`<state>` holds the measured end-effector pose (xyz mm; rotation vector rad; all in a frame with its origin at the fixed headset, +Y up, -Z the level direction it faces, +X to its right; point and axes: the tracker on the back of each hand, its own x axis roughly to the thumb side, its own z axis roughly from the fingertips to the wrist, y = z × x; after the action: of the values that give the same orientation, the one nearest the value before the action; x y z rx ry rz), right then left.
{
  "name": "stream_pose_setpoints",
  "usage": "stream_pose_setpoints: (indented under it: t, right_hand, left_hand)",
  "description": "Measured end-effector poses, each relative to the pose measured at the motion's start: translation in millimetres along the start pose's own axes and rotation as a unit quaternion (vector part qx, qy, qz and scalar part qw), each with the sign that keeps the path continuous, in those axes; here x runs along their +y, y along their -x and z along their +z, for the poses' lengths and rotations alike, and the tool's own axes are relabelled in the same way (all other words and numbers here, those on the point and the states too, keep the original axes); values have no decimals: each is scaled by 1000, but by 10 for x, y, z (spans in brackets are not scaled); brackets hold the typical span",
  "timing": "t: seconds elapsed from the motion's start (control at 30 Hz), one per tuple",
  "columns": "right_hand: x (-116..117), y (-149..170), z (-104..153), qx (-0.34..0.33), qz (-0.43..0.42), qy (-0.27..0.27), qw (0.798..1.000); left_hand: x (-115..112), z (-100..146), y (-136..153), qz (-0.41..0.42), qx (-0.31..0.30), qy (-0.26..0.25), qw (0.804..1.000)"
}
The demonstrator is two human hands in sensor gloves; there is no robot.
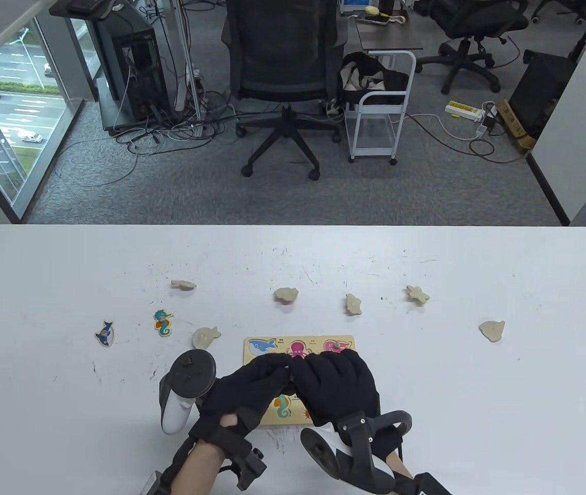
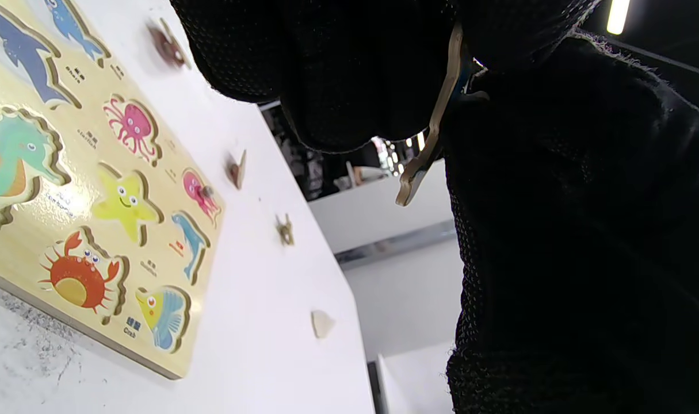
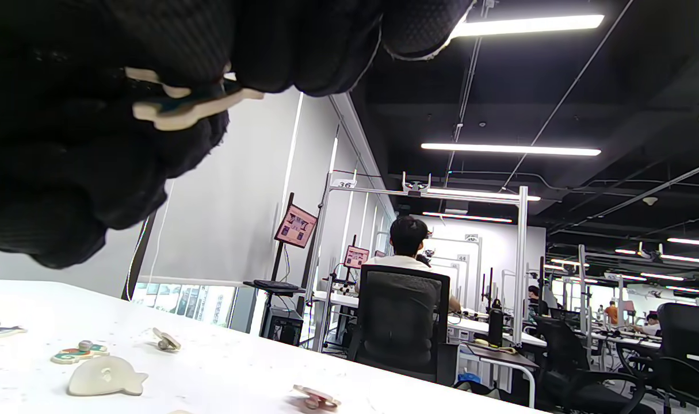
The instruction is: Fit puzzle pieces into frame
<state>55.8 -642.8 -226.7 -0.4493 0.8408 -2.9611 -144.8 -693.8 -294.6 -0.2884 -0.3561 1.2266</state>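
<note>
Judging from the nine pieces scattered across the middle of the table view, little is fitted yet: both the left hand [image 1: 251, 384] and right hand [image 1: 339, 381] pinch one wooden piece [image 2: 435, 126] together above the frame [image 1: 318, 344] at lower centre.

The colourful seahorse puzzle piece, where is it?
In the table view, the colourful seahorse puzzle piece lies on the table's left side, between the blue shark piece and a face-down plain wooden fish piece.
</note>
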Motion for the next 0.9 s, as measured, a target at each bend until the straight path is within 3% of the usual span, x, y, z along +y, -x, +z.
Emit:
stream_pose_setpoints:
  t: [0.2,0.37,0.5,0.57,0.77,0.9]
  right_hand:
    - [23,123,-47,8,-58,-27,998]
    - [39,254,-94,32,-65,-47,996]
    - [73,372,-141,54,-49,-63,995]
    - [106,444,-178,68,-35,-82,994]
    - [340,658,-288,104,-25,-147,983]
    - [573,749,-394,107,21,-213,971]
  left_hand:
    - [18,-3,-9,-21,-11,0,1000]
    - [103,34,-45,-125,-9,-63,990]
    - [236,111,-107,-277,-2,-156,948]
    - [301,158,-137,-350,4,-202,915]
    - [487,259,-148,-488,37,-265,831]
    - [581,288,-110,-516,61,-278,808]
